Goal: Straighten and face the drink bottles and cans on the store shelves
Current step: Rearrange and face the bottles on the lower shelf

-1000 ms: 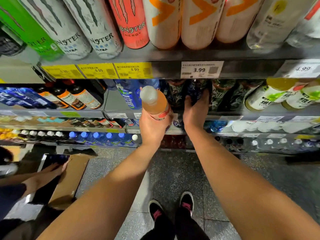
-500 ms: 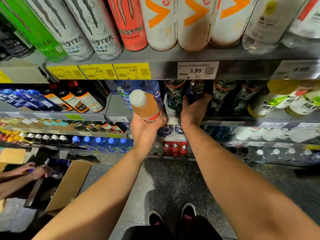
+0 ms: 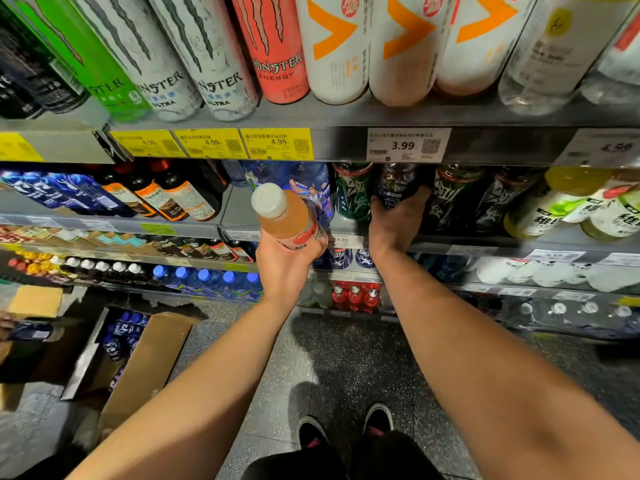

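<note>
Head view, sole camera. Landmark for all positions: the white 3.99 price tag [image 3: 408,145] on the shelf edge.

Left hand [image 3: 289,263], below and left of the tag, grips an orange drink bottle [image 3: 289,218] by its lower body, fingers curled round the label, white cap tilted up toward the camera. The bottle is held clear of the shelf, in front of the blue bottles [image 3: 308,188]. Judgement: it is either a stray pulled from the wrong row or stock kept aside to free the slot.

Right hand [image 3: 394,221], directly below the tag, reaches into the row on the middle shelf [image 3: 491,242]. Its fingers wrap the base of a dark bottle [image 3: 398,183], thumb on the left side; fingertips are hidden behind the bottle, so the exact closure is likely a full grip but not confirmed. Dark green bottles [image 3: 353,192] stand just beside it on both sides. Judgement: the bottle is being turned or drawn forward to face the label.

Below and far left of the tag, an open cardboard box [image 3: 152,355] with blue bottles sits on the floor.
</note>
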